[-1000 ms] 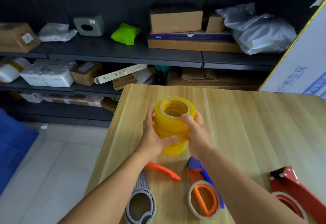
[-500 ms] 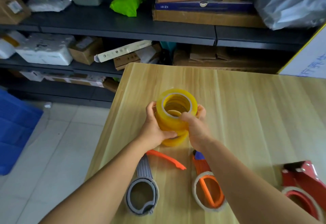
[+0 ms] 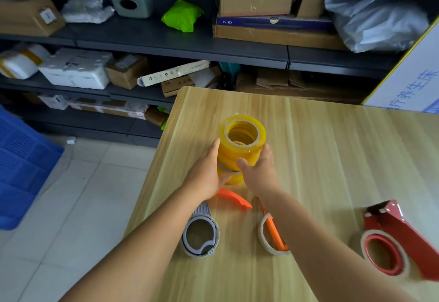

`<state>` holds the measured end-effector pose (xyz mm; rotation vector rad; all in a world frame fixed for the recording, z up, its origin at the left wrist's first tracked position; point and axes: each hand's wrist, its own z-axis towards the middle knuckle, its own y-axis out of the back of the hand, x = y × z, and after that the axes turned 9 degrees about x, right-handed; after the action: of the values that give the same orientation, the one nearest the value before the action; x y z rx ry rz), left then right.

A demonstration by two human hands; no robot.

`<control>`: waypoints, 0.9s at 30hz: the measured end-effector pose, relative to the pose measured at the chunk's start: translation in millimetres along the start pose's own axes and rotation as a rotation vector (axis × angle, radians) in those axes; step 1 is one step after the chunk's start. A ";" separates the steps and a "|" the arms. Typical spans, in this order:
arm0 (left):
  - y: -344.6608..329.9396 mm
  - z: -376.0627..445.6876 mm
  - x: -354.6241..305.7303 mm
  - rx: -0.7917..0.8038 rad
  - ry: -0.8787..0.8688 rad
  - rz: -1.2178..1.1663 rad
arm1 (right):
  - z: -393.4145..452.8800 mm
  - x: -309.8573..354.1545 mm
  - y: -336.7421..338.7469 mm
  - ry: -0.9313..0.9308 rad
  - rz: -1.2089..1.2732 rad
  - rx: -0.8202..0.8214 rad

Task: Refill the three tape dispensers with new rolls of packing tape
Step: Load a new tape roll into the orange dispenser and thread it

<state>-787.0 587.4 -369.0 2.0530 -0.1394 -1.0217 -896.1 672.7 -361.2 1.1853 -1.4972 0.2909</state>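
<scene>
A stack of yellow packing tape rolls (image 3: 240,149) stands upright on the wooden desk (image 3: 332,159), a little left of the desk's middle. Both hands clasp it: the left hand (image 3: 209,171) wraps the stack from nine o'clock with its thumb across the lower rolls, and the right hand (image 3: 259,171) wraps it from three o'clock, thumb pressed to the front of the stack. The top roll's core faces up, and it sits tilted and slightly off the rolls under it.

At six o'clock from the stack, three dispensers lie on the desk. The grey tape dispenser (image 3: 200,232) with an orange handle (image 3: 234,198) lies under the left forearm. Just to its three o'clock is the orange tape dispenser (image 3: 273,235), partly hidden by the right forearm. Well apart, at the desk's four o'clock edge, lies the red tape dispenser (image 3: 394,237).

At twelve o'clock, beyond the desk, dark shelves (image 3: 180,45) carry cardboard boxes and wrapped parcels. A blue crate (image 3: 21,164) stands on the floor at nine o'clock.
</scene>
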 end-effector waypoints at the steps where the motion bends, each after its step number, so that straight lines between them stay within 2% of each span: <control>1: 0.7 -9.2 2.2 0.011 0.000 0.061 | -9.8 -0.4 -1.6 0.027 -0.061 0.021; 4: -2.0 -42.7 14.2 0.034 0.017 0.176 | -42.1 -5.4 -8.6 0.088 -0.280 0.136; 10: -27.5 -108.3 46.3 0.046 0.076 0.225 | -91.1 -29.3 -35.4 0.301 -0.615 0.325; 15: -53.2 -137.7 63.3 0.136 0.136 0.236 | -111.9 -53.8 -59.6 0.295 -0.777 0.518; 21: -65.0 -129.9 57.8 0.113 0.112 0.276 | -119.9 -56.7 -69.6 0.261 -0.774 0.503; 25: -68.2 -133.6 59.4 0.095 0.072 0.221 | -121.8 -57.8 -65.3 0.347 -0.968 0.396; 27: -68.0 -137.0 65.3 0.147 0.082 0.131 | -123.7 -60.3 -65.2 0.363 -1.056 0.391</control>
<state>-663.2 690.0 -411.7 2.1838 -0.3101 -0.8678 -780.1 763.6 -399.7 1.9411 -0.3732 0.0555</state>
